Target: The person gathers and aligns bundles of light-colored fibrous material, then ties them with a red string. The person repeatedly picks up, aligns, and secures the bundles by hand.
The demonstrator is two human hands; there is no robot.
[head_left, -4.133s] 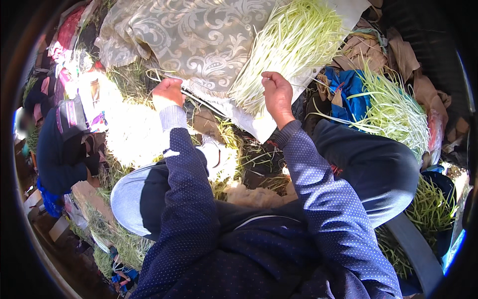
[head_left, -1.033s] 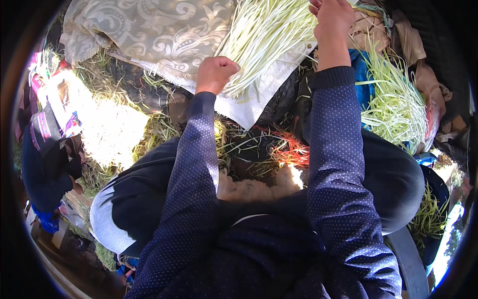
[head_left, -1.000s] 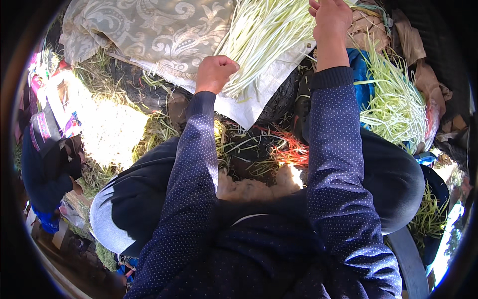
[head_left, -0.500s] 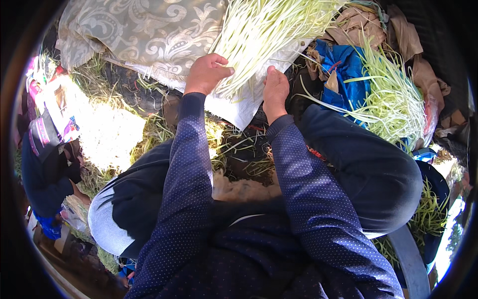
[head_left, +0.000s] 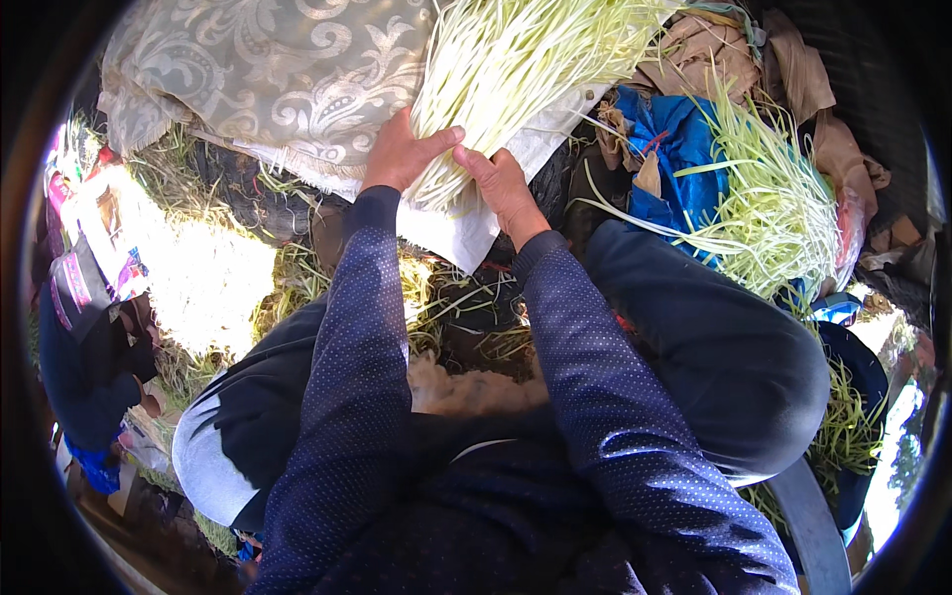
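Cupped round the near end of the pale yel-grn stalks (head_left: 526,69), our L hand (head_left: 400,157) sat against their left side & our R hand (head_left: 504,193) against the right. Both thumbs lay over the top, tips v. close tog.; whether they touched we couldn't tell. Our fingers were mostly hidden, so we couldn't tell how tight the grip was. The stalks ran from our hands to the far right, lying on a white sheet (head_left: 456,233) w/ its corner pointing nr our legs. Far left, alongside the stalks, we had a grey-beige scroll-patterned cloth (head_left: 268,74) w/ a frayed hem. On our right, a 2nd heap of stalks (head_left: 778,223) spilled beside crumpled blue plastic (head_left: 684,139), w/ crumpled brown wrapping (head_left: 709,55) beyond. Nr right, more grn stems (head_left: 843,426) lay beside our knee. On the left we had a sunlit straw-like patch (head_left: 213,278) &, at the edge, another person's dark sleeve (head_left: 84,377). Our navy dotted sleeves (head_left: 352,327) reached fwd btwn our bent knees.
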